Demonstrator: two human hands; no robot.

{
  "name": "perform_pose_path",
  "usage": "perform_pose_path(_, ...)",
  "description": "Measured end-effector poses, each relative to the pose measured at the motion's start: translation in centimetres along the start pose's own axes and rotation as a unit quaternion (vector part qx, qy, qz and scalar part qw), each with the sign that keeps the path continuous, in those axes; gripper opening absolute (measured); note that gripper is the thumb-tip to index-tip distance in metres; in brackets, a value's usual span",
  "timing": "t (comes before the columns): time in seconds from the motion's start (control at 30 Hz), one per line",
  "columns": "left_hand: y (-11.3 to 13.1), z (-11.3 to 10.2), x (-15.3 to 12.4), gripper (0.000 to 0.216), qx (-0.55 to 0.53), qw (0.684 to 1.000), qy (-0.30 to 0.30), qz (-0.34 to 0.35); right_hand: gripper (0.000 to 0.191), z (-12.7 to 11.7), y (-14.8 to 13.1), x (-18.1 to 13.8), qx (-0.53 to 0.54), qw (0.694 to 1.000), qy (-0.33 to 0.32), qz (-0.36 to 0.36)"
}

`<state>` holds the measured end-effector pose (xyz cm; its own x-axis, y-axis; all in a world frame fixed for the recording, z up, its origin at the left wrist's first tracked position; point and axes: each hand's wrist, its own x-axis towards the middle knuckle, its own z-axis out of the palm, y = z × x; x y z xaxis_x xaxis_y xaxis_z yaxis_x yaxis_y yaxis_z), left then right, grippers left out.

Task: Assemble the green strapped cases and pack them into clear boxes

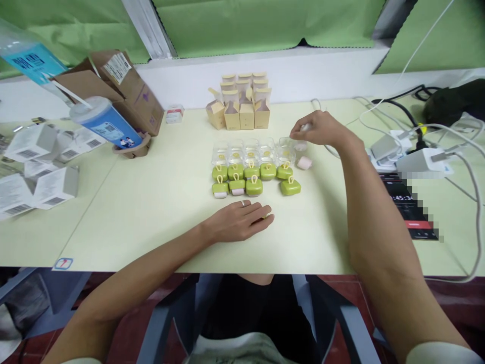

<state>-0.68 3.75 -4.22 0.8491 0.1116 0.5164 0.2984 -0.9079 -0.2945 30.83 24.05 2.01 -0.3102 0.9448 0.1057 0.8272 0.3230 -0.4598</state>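
Note:
My left hand (242, 221) rests low over the table with its fingers curled over a small green case, of which only a sliver shows between the fingers. My right hand (320, 130) is closed in a pinch at the right end of the clear plastic boxes (251, 151); something whitish shows at its fingers, too hidden to name. Below it lie a small whitish piece (301, 145) and a pale pink block (304, 163). Green cases with yellow loops (254, 186) stand in two rows before the clear boxes; some show a pale pink lower part.
Open yellow cartons (247, 116) stand at the back. White boxes (56, 189), a blue-labelled cup (108, 124) and a brown cardboard box (140, 106) are at left. Chargers (420, 161), cables and a phone (407, 207) lie at right.

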Motion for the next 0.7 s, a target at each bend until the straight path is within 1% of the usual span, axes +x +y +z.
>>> perform_pose_path(0.07,0.0,0.1,-0.1,0.019,-0.006,1.0,-0.001,-0.007,0.028,-0.6,-0.2,-0.2,-0.015,0.999,-0.038,-0.003)
perform_pose_path(0.13,0.0,0.1,-0.1,0.02,-0.027,1.0,0.0,-0.016,0.029,-0.6,-0.4,-0.2,-0.031,0.998,-0.062,-0.004)
perform_pose_path(0.23,0.0,0.1,-0.2,0.021,-0.034,0.999,0.004,-0.019,0.021,0.2,-0.9,0.1,-0.053,0.995,-0.085,-0.005)
perform_pose_path(0.33,0.0,0.1,-0.1,0.02,-0.005,1.0,0.0,-0.013,0.01,1.1,-1.6,0.3,-0.062,0.994,-0.087,-0.002)
perform_pose_path(0.43,0.0,0.0,0.0,0.019,0.005,1.0,0.003,-0.016,0.006,1.7,-2.3,0.3,-0.05,0.995,-0.089,-0.011)
perform_pose_path(0.6,-0.1,0.1,0.0,0.014,0.004,1.0,0.017,-0.018,0.012,1.7,-2.9,0.2,-0.063,0.992,-0.103,-0.028)
perform_pose_path(0.7,-0.2,0.1,0.0,0.013,0.006,1.0,0.023,-0.013,0.013,1.6,-3.0,0.2,-0.081,0.991,-0.104,-0.034)
